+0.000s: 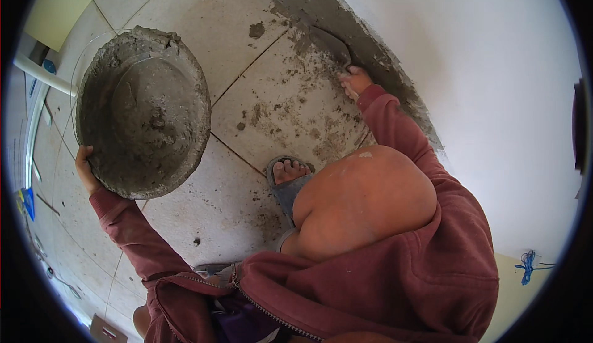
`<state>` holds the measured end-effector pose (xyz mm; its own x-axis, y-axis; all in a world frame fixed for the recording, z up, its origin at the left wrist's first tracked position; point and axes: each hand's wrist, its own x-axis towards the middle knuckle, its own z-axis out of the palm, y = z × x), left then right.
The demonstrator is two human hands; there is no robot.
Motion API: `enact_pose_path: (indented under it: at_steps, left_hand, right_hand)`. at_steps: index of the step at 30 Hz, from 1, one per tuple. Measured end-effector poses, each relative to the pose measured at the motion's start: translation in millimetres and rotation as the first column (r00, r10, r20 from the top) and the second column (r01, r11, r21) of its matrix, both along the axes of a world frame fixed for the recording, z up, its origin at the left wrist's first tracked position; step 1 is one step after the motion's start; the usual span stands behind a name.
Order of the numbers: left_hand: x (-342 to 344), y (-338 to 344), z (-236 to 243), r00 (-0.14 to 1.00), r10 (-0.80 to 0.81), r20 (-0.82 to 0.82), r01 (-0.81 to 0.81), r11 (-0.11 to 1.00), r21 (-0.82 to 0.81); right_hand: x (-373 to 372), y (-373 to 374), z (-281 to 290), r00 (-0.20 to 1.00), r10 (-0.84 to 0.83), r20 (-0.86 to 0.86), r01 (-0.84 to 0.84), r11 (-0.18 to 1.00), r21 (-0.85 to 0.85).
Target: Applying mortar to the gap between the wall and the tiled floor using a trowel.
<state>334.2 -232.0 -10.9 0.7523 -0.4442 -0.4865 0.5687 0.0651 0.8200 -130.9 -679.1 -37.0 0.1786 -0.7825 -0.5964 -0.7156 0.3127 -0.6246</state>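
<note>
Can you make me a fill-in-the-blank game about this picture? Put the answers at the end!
1. The bucket is held by the ____.
2. The trowel is held by the ____.
3. The mortar inside the bucket is coloured ____.
4. The cord at the lower right is coloured ____.

Missing words: left hand; right hand; gray; blue

Grey bucket (202, 99), dark grey trowel (332, 47), maroon jacket (457, 244), white wall (500, 102), pale grey-speckled tiles (225, 49).
</note>
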Motion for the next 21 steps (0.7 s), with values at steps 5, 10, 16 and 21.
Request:
enact_pose_path:
  at_steps: [5, 10, 16, 21]
  left_hand:
    - [-11, -4, 11, 0.997, 0.065, -0.041, -0.062, 0.996, 0.062]
    - [11, 3, -13, 0.998, 0.011, -0.064, -0.009, 0.999, 0.032]
    - [-15, -11, 18, 0.996, 0.075, -0.055, -0.070, 0.993, 0.090]
    - [-3, -2, 5, 0.996, 0.040, -0.083, -0.037, 0.999, 0.039]
  right_hand:
    - [-8, 16, 22, 0.942, 0.286, 0.177, -0.243, 0.943, -0.229]
    - [-18, 4, -16, 0.941, 0.270, -0.204, -0.303, 0.941, -0.153]
    - [32, -2, 30, 0.987, 0.112, 0.118, -0.106, 0.993, -0.057]
    - [-28, 15, 12, 0.966, 0.205, 0.156, -0.183, 0.972, -0.145]
